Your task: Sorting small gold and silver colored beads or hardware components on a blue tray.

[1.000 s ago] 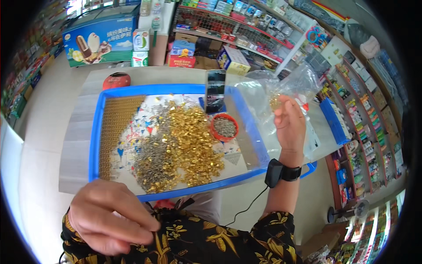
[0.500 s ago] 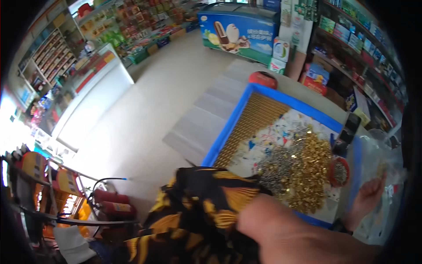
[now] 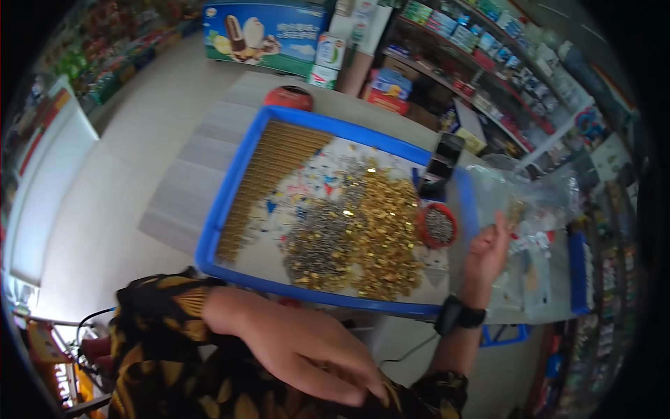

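Observation:
My left hand [image 3: 314, 359] is in front of the tray's near edge, back up, its fingers bent and close together. Whatever it may hold is hidden. Beside the tray's right end, my right hand [image 3: 486, 255] is raised with most fingers curled and one straighter, against a clear plastic bag [image 3: 551, 192] with some gold pieces inside; its grip is not clear. A blue-rimmed tray [image 3: 209, 234] holds a heap of small gold metal pieces [image 3: 387, 234], a heap of silvery ones [image 3: 317, 237] and closely set brass-coloured rows [image 3: 262, 167]. A red bowl [image 3: 423, 227] contains small silvery parts.
A phone [image 3: 443, 157] stands propped by the tray's right rim. Behind the tray is a red round container [image 3: 288, 98]. An ice-cream freezer [image 3: 262, 38] and stocked shelves [image 3: 481, 63] are beyond. A thin cable [image 3: 412, 351] hangs below the tray.
The view has swung right, so the tray appears further left. My left hand, previously out of view beyond its forearm, now shows before the tray. My right hand stays by the plastic bag.

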Demonstrator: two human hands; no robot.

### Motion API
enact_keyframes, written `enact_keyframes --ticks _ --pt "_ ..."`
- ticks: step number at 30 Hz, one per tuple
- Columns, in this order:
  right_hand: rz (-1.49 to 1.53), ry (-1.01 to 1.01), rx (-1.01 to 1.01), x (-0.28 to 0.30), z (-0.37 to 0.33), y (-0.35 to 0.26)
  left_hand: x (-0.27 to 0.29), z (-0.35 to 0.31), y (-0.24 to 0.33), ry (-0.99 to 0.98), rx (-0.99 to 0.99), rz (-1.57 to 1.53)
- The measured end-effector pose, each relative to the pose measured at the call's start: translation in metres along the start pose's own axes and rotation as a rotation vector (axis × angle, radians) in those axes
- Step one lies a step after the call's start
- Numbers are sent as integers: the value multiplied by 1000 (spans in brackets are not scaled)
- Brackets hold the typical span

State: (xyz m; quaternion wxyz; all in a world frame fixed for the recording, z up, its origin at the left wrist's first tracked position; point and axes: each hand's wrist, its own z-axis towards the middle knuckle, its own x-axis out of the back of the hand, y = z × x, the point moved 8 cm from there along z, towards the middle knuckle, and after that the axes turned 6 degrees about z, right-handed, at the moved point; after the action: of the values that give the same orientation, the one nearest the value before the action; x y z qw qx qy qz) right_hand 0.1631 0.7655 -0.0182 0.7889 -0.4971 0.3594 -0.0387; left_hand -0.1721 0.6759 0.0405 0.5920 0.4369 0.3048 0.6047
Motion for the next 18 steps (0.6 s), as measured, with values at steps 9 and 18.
enact_keyframes --ticks 9,18 --pt "-703 -188 -100 -5 8 19 67 -61 -7 401 325 240" --pt "-1188 -708 -189 -19 10 57 75 -125 -29 818 440 423"
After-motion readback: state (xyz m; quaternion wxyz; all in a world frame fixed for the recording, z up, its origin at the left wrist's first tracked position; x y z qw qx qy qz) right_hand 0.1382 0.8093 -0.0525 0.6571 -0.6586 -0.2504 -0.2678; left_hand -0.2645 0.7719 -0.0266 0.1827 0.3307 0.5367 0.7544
